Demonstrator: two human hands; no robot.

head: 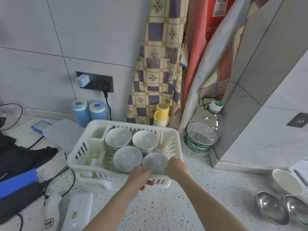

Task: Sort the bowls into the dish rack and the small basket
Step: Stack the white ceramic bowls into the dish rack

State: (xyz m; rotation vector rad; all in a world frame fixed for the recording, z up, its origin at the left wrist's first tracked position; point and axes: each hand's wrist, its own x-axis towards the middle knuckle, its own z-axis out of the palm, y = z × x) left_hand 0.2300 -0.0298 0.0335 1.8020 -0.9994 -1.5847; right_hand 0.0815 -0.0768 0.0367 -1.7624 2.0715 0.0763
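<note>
A white dish rack point(124, 157) stands on the speckled desk point(191, 205), near its back edge by the tiled wall. Inside it sit 4 groups of pale bowls: 2 stacks at the rear point(118, 137) point(145, 140), 1 stack at the front point(128, 158), and a single bowl point(155, 162) at the rack's front right corner. Both hands hold that bowl at its rim: the left hand point(139, 178) has its grip pinching the near-left edge, the right hand point(176, 168) has its grip curled on the right edge. At the desk's right edge lie 2 steel bowls point(270, 209) and a cream-lined bowl point(287, 181). A water bottle point(202, 132) stands just right of the rack.
</note>
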